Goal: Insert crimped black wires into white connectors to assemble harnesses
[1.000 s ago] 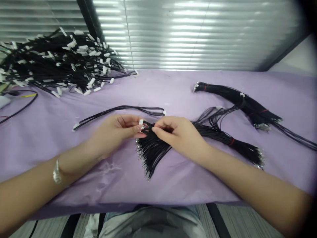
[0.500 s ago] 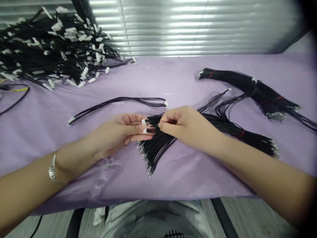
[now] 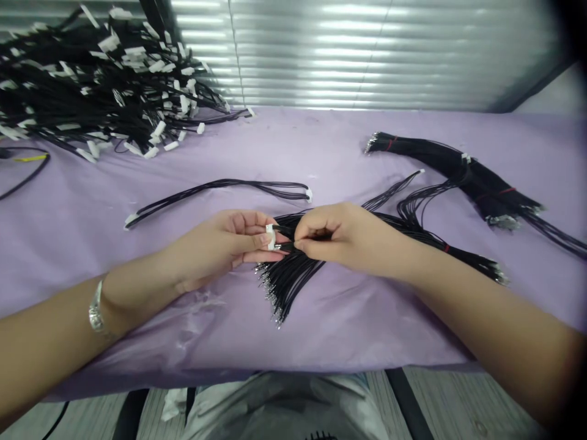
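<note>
Between the thumb and fingers of my left hand (image 3: 238,241) is a small white connector housing (image 3: 271,237). Just to its right, my right hand (image 3: 339,241) pinches a black wire (image 3: 285,246) close to its metal-tipped end, which is at the housing's wire side. Whether the tip sits inside a slot is too small to tell. Beneath both hands lies a fanned bundle of black wires (image 3: 293,281), its bare metal terminals (image 3: 270,293) spread toward the lower left and a red tie round its right part.
A finished-looking cable with white connectors (image 3: 220,185) lies behind my hands. At the back left rises a heap of black cables with white connectors (image 3: 114,91). Tied wire bundles (image 3: 440,153) rest at the back right, before a window blind (image 3: 312,55). A purple cloth (image 3: 183,342) covers the table.
My right hand's pinch has shifted slightly downward, and the wire tip is now lower beside the housing. The left hand keeps its hold. The whole view has shifted a little.
</note>
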Demonstrator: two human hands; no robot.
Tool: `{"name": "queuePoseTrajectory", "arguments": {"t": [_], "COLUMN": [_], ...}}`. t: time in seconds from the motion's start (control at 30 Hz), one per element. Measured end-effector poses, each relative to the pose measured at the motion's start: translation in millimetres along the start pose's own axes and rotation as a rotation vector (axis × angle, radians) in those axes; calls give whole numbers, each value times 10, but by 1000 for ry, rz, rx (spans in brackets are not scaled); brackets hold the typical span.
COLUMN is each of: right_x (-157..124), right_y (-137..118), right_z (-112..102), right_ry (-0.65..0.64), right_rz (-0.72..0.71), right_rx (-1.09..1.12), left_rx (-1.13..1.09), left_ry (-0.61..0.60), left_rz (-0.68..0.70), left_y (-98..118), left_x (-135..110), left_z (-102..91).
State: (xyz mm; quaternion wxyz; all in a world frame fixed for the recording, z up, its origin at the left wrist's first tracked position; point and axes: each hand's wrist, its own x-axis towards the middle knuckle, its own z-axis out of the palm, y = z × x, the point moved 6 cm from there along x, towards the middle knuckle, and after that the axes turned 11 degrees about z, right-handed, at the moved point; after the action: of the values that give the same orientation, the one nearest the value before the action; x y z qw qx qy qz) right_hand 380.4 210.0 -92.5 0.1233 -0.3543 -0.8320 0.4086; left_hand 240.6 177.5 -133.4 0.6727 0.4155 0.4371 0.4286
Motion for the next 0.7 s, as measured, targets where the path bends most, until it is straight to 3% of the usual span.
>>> {"name": "queuePoseTrajectory", "arguments": {"t": [0.13,0.57,0.7], "right_x": [-17,-13,-17], "right_y": [-72,-13,-18], "right_z": [-60,8,8], "right_ry": [109,-14,62], "right_rz": [-17,146,140], "right_rx": [32,196,87], "left_rx": [-37,-53,-25], "left_ry": [-16,-6,8], "left_rz": [1,19,25], "left_y": [23,23,24], "left_x": [11,-13,-9], "left_z": [14,18,-6]}}
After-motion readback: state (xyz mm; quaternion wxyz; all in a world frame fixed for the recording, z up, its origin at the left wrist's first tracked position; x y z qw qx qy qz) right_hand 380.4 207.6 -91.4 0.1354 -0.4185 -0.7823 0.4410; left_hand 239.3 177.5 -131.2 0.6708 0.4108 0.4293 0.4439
